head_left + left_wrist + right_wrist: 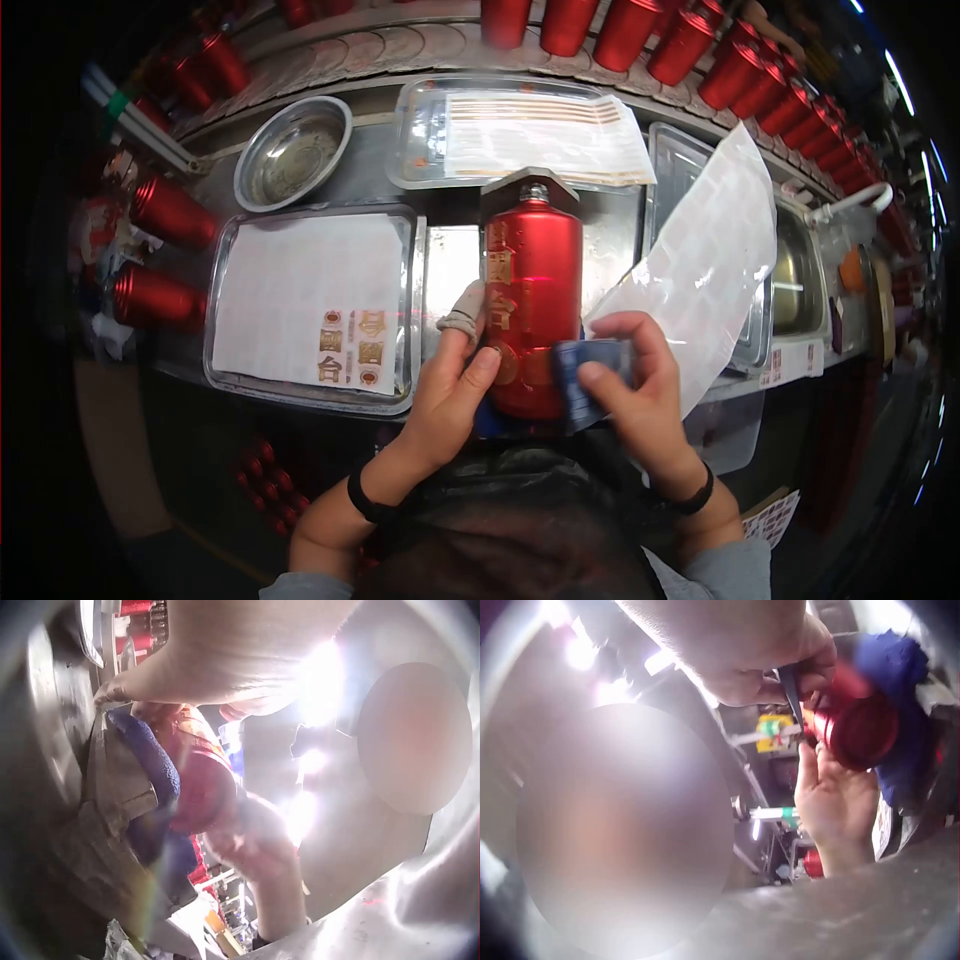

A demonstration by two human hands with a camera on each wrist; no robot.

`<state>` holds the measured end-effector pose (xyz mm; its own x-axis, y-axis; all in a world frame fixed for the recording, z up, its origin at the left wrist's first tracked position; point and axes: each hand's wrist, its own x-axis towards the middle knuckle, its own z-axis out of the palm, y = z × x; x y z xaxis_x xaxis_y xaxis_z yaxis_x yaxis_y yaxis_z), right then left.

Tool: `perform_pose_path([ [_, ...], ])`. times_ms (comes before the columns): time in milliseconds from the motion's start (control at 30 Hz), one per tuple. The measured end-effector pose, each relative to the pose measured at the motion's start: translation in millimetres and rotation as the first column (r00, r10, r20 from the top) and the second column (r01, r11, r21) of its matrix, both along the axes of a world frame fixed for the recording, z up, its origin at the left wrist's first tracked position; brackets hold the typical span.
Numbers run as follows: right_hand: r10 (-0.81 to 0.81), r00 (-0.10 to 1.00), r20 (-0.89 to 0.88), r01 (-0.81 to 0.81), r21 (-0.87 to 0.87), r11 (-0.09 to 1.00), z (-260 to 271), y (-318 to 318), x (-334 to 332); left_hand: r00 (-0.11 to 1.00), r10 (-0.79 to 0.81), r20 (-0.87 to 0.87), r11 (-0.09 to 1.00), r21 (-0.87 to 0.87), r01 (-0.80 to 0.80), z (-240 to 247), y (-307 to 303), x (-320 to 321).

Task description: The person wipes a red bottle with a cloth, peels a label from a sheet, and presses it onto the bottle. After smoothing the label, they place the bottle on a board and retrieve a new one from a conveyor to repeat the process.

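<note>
A glossy red bottle (545, 290) with gold characters lies in the middle of the head view, its threaded neck pointing away. My left hand (453, 390) grips its left side, thumb on top, a pale cover on one finger. Pinched in my right hand (645, 390) is a flat blue pad (590, 378), touching the bottle's lower right side. Edge-on in the right wrist view, the pad (791, 694) looks like a thin dark wedge. A blue towel (150, 754) lies beneath the bottle.
On the left, a tray (310, 395) holds a decal sheet (290, 280); behind it stands a metal bowl (293, 153). Another tray (420, 130) carries a striped sheet (545, 130). A curled translucent sheet (715, 250) rises at right. Red bottles (625, 30) line the conveyor (400, 45).
</note>
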<state>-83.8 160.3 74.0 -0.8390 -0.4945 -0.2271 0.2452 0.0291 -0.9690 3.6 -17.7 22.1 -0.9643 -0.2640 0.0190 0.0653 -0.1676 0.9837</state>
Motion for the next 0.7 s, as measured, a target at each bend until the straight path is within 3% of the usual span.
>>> perform_pose_path([
  [33, 0.118, 0.901, -0.418, -0.075, 0.118, 0.99, -3.8, -6.8, 3.5, 1.0, -0.007, -0.007, 1.0, -0.001, 0.007, 2.2, 0.7, -0.8],
  [67, 0.182, 0.745, -0.642, -0.078, 0.187, 0.979, 3.8, -20.9, 6.0, 1.0, -0.019, -0.01, 0.999, 0.03, 0.02, 3.9, 1.6, -1.6],
  [133, 0.324, 0.561, -0.762, -0.047, 0.361, 0.931, 2.8, -36.6, 10.6, 1.0, -0.014, -0.022, 0.996, 0.092, 0.016, 6.4, 1.3, -2.2],
  [167, 0.268, 0.533, -0.803, 0.004, 0.319, 0.948, -1.6, -37.5, 9.1, 1.0, -0.002, -0.011, 0.997, 0.074, 0.003, -0.7, 0.7, -1.3],
  [200, 0.273, 0.545, -0.793, 0.012, 0.333, 0.943, -2.6, -29.4, 4.1, 1.0, 0.008, 0.004, 1.0, 0.022, -0.008, -4.0, -0.1, 0.0],
  [267, 0.168, 0.779, -0.604, 0.037, 0.312, 0.949, -8.9, -7.6, 0.1, 0.999, 0.034, 0.042, 0.997, -0.073, -0.031, -8.3, 1.4, 2.5],
  [367, 0.007, 0.921, -0.391, 0.1, 0.253, 0.962, -26.1, 16.8, 0.8, 0.997, 0.067, 0.044, 0.991, -0.121, -0.061, -7.4, 4.7, 0.4],
  [500, -0.159, 0.946, -0.283, 0.201, 0.127, 0.971, -23.7, 17.8, -1.7, 0.999, -0.005, 0.045, 0.951, -0.307, 0.018, -4.6, 3.0, -1.2],
  [633, 0.124, 0.767, -0.63, 0.01, 0.205, 0.979, -6.9, -4.4, 3.8, 0.996, 0.035, 0.076, 0.914, -0.406, -0.001, -9.2, 7.0, 2.1],
  [700, 0.005, 0.844, -0.536, 0.099, 0.165, 0.981, -26.3, 2.4, 3.1, 0.996, 0.036, 0.086, 0.888, -0.46, 0.007, -8.4, 3.8, 3.2],
])
